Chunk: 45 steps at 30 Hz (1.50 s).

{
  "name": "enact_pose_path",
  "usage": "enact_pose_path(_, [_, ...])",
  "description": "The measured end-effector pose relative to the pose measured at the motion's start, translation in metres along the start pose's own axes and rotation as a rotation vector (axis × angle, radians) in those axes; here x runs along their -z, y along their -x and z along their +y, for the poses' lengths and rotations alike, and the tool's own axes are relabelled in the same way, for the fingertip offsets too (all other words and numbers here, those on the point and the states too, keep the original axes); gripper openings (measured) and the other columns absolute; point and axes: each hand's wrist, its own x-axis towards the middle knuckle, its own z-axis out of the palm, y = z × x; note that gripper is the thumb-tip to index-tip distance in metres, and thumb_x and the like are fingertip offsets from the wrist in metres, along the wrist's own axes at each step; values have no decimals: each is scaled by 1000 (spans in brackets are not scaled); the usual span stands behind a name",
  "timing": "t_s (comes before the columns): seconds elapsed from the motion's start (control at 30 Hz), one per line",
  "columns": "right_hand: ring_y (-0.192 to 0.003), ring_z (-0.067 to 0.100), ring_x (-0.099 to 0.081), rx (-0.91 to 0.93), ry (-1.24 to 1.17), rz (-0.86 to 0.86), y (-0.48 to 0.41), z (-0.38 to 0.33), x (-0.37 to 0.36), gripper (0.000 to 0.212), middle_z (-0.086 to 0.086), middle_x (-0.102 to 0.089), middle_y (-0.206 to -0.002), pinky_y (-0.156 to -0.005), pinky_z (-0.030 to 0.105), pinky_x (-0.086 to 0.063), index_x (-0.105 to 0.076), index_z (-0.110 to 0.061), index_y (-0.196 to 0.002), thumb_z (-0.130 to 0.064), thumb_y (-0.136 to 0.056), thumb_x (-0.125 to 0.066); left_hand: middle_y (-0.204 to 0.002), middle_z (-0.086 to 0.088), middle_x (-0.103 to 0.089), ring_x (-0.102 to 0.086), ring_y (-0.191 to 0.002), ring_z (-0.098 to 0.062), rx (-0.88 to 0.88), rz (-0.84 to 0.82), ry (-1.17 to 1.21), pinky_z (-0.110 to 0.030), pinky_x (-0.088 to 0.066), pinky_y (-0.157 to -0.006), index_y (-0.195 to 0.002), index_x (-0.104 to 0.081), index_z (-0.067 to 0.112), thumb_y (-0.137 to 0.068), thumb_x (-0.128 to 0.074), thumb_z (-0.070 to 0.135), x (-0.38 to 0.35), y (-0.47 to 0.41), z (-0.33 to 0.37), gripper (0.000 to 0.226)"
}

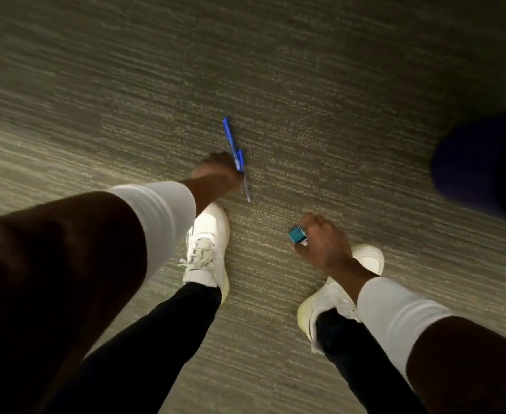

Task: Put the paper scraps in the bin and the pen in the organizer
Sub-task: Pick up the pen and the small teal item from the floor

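I look straight down at a grey-green carpet. My left hand (217, 171) reaches low over the floor, its fingers closed around a blue pen (233, 146) with a clear tip; the pen points away from me and sticks out of the hand at both ends. My right hand (323, 245) hangs lower right, closed on a small teal and white paper scrap (297, 235) that shows at the thumb side. No bin or organizer is in view.
My two white sneakers (207, 249) stand on the carpet (305, 100) below the hands, with black trouser legs above them. A dark blue rounded object (478, 162) fills the right edge of the view.
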Motion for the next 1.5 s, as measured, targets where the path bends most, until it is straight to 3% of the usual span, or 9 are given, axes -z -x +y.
enact_pose_path(0.17, [-116, 32, -59, -60, 156, 86, -16, 2, -47, 76, 16, -57, -130, -79, 42, -58, -39, -15, -138, -44, -81, -80, -97, -9, -64, -62, -90, -27, 53, 113, 197, -32, -43, -73, -113, -65, 8, -86, -67, 67, -15, -53, -17, 65])
enact_pose_path(0.4, [-114, 30, -62, -54, 89, 94, -21, 10, -64, 74, 15, -57, -130, -79, 43, -62, -36, -15, -142, -37, -85, -78, -130, -15, -62, -62, -118, -32, 93, 182, 426, -31, -42, -81, -136, -54, 4, -76, -86, 51, -22, -78, -4, 82])
enact_pose_path(0.53, [-100, 29, -70, -44, 98, 93, -24, 9, -65, 68, 15, -60, -124, -75, 41, -63, -39, -15, -140, -31, -86, -77, -103, -1, -71, -70, -94, -21, 148, 174, 411, -33, -56, -77, -112, -69, 14, -62, -95, 50, -28, -85, 1, 67])
enact_pose_path(0.73, [-99, 30, -70, -54, 90, 87, -26, 7, -66, 66, 18, -59, -125, -73, 42, -64, -40, -13, -138, -24, -85, -78, -97, -6, -74, -72, -92, -25, 180, 193, 446, -36, -59, -79, -97, -72, 16, -73, -89, 41, -36, -78, 12, 38])
enact_pose_path(0.83, [-100, 31, -70, -46, 67, 66, -27, 8, -63, 68, 16, -59, -123, -75, 43, -64, -39, -14, -137, -27, -84, -80, -109, -12, -74, -72, -104, -30, 161, 215, 415, -36, -57, -82, -108, -72, 10, -74, -87, 41, -42, -76, 16, 48])
enact_pose_path(1.03, [-104, 32, -69, -42, 29, 54, -25, 9, -60, 68, 15, -57, -126, -79, 45, -63, -39, -16, -137, -26, -84, -80, -86, -7, -78, -78, -78, -26, 158, 212, 484, -44, -65, -73, -88, -73, 15, -53, -97, 44, -59, -82, 9, 51])
enact_pose_path(1.17, [-103, 32, -69, -45, 33, 58, -24, 9, -60, 69, 16, -57, -126, -79, 45, -63, -38, -15, -138, -25, -84, -80, -81, -8, -77, -78, -68, -26, 83, 174, 535, -42, -66, -70, -88, -75, 11, -74, -90, 30, -62, -79, 7, 29])
enact_pose_path(1.27, [-101, 31, -69, -38, 42, 58, -24, 10, -61, 66, 17, -57, -125, -76, 44, -64, -39, -13, -138, -21, -86, -78, -76, -7, -77, -77, -65, -24, 78, 205, 547, -40, -66, -68, -87, -76, 13, -83, -77, 46, -64, -74, 6, 33])
enact_pose_path(1.5, [-104, 33, -68, -35, 40, 48, -25, 10, -58, 68, 18, -57, -127, -79, 46, -63, -38, -12, -140, -20, -86, -79, -126, -16, -67, -63, -118, -36, 107, 228, 250, -40, -46, -88, -126, -60, 10, -109, -44, 36, -52, -32, 27, 35])
